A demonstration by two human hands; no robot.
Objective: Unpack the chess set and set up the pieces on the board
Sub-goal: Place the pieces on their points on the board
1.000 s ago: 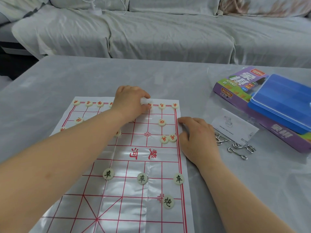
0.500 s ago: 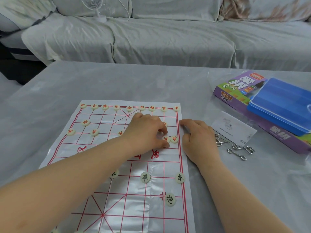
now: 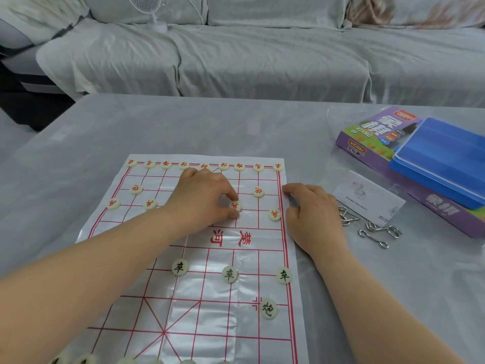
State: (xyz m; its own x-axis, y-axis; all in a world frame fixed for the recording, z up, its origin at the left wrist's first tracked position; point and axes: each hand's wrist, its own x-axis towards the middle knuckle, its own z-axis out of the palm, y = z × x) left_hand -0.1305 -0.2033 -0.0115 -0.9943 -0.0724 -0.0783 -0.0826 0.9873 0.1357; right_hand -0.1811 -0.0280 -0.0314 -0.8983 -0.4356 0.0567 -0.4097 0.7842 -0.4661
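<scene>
A white plastic board sheet (image 3: 267, 248) with red grid lines lies on the table. Red-lettered round pieces line its far row (image 3: 258, 167), with more on the rows below. Black-lettered pieces (image 3: 229, 274) sit on the near half, one to the lower right (image 3: 268, 308). My left hand (image 3: 202, 198) reaches across the board and pinches a red-lettered piece (image 3: 235, 206) between thumb and forefinger. That piece rests on a grid line. My right hand (image 3: 312, 214) rests flat on the board's right edge, fingers relaxed. Another red piece (image 3: 274, 214) lies just left of it.
A purple game box (image 3: 378, 137) with a blue plastic case (image 3: 441, 158) on top sits at the right. A white leaflet (image 3: 367, 198) and metal wire puzzles (image 3: 378, 232) lie between box and board. A sofa with a small fan (image 3: 147, 6) stands behind the table.
My left hand came back from the far row to the fourth row and slid one red piece left, away from its neighbour. My right hand stayed on the board edge.
</scene>
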